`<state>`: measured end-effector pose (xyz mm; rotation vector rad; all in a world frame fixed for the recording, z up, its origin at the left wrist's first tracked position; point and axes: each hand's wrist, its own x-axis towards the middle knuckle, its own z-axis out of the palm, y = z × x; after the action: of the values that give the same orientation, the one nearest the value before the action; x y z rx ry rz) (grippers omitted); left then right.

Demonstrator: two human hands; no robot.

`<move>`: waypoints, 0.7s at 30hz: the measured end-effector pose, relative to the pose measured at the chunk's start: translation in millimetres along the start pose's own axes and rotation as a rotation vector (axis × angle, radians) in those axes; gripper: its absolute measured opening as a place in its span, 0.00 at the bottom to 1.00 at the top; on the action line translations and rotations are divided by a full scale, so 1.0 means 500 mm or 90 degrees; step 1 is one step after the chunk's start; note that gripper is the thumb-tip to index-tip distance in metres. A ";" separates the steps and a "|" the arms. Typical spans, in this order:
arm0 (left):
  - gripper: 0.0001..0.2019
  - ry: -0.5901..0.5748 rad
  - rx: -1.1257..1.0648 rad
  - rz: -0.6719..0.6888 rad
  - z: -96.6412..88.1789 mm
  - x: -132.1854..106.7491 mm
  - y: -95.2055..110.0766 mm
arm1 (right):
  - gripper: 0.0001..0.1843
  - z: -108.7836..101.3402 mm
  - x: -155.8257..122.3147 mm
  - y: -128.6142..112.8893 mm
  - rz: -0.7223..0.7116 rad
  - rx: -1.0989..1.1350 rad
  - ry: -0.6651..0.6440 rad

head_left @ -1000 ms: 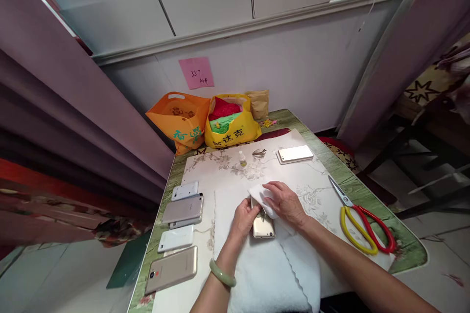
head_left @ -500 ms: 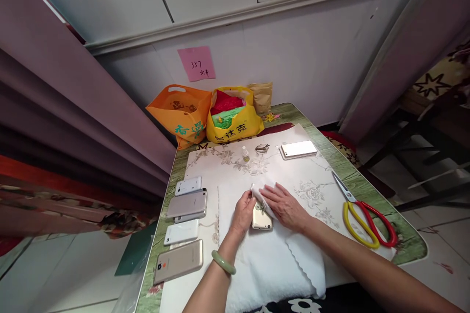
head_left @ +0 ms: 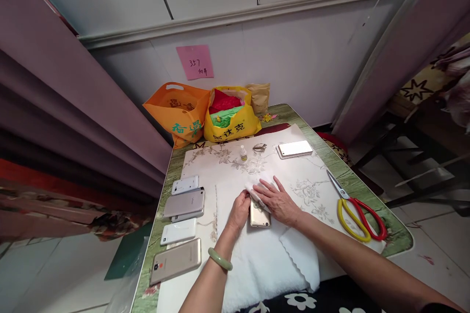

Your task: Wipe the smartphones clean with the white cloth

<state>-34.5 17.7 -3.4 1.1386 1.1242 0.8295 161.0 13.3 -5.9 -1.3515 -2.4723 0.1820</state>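
Observation:
A gold phone (head_left: 260,218) lies on a white towel (head_left: 268,264) in front of me, one end covered by a white cloth (head_left: 253,190). My left hand (head_left: 239,212), with a green bangle on its wrist, grips the phone along its left edge. My right hand (head_left: 281,204) presses the cloth onto the phone, its fingers stretched out over it. Beyond the hands stand a small bottle (head_left: 243,153) and a pair of glasses (head_left: 259,148).
Several phones (head_left: 176,258) lie along the table's left side. Another white phone (head_left: 294,149) is at the back right. Scissors (head_left: 354,205) with red and yellow handles rest on the right. An orange bag (head_left: 179,112) and a stuffed yellow bag (head_left: 235,127) stand by the wall.
My right hand has shifted slightly up and left with the cloth over the phone. The left hand keeps its grip. The whole view has shifted a little.

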 end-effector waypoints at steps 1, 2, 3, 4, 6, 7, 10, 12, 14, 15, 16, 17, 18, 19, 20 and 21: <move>0.18 0.000 -0.001 0.000 0.000 -0.001 0.000 | 0.27 0.001 -0.004 -0.003 0.004 -0.003 0.006; 0.18 0.001 -0.001 -0.001 0.001 -0.002 0.001 | 0.26 0.002 -0.010 -0.007 0.034 -0.009 0.021; 0.19 0.002 0.000 -0.002 0.002 -0.003 0.002 | 0.25 0.002 -0.017 -0.011 0.068 -0.015 0.036; 0.19 0.002 0.000 -0.002 0.003 -0.004 0.004 | 0.25 0.001 -0.025 -0.016 0.085 -0.015 0.047; 0.19 -0.002 -0.003 0.001 0.005 -0.006 0.008 | 0.24 -0.005 -0.043 -0.025 0.045 -0.001 0.046; 0.19 -0.006 -0.009 0.000 0.006 -0.006 0.009 | 0.24 -0.009 -0.052 -0.028 0.011 0.008 0.043; 0.19 -0.011 -0.027 -0.013 0.006 -0.005 0.010 | 0.24 -0.024 -0.076 -0.033 -0.012 0.023 0.065; 0.19 -0.011 -0.029 -0.019 0.005 -0.004 0.009 | 0.21 -0.032 -0.086 -0.035 -0.016 0.033 0.073; 0.20 -0.012 -0.025 -0.022 0.004 -0.002 0.006 | 0.18 -0.038 -0.094 -0.036 -0.049 0.057 0.058; 0.20 -0.013 -0.023 -0.023 0.003 -0.002 0.006 | 0.17 -0.041 -0.097 -0.035 -0.069 0.072 0.045; 0.20 -0.012 -0.023 -0.023 0.003 -0.002 0.005 | 0.16 -0.045 -0.099 -0.035 -0.086 0.085 0.032; 0.20 -0.010 -0.025 -0.023 0.003 -0.002 0.005 | 0.15 -0.049 -0.100 -0.033 -0.099 0.094 0.019; 0.20 -0.008 -0.027 -0.024 0.003 -0.003 0.005 | 0.15 -0.054 -0.102 -0.031 -0.109 0.100 0.008; 0.20 -0.006 -0.028 -0.024 0.004 -0.003 0.006 | 0.15 -0.059 -0.102 -0.028 -0.119 0.103 -0.002; 0.20 -0.005 -0.030 -0.025 0.005 -0.004 0.007 | 0.15 -0.063 -0.102 -0.026 -0.131 0.104 -0.013; 0.20 -0.003 -0.032 -0.026 0.005 -0.004 0.007 | 0.15 -0.066 -0.102 -0.024 -0.145 0.105 -0.020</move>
<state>-32.2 16.0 0.8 1.0732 1.1129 0.8182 188.2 -37.3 17.4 -1.0010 -2.5492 0.3486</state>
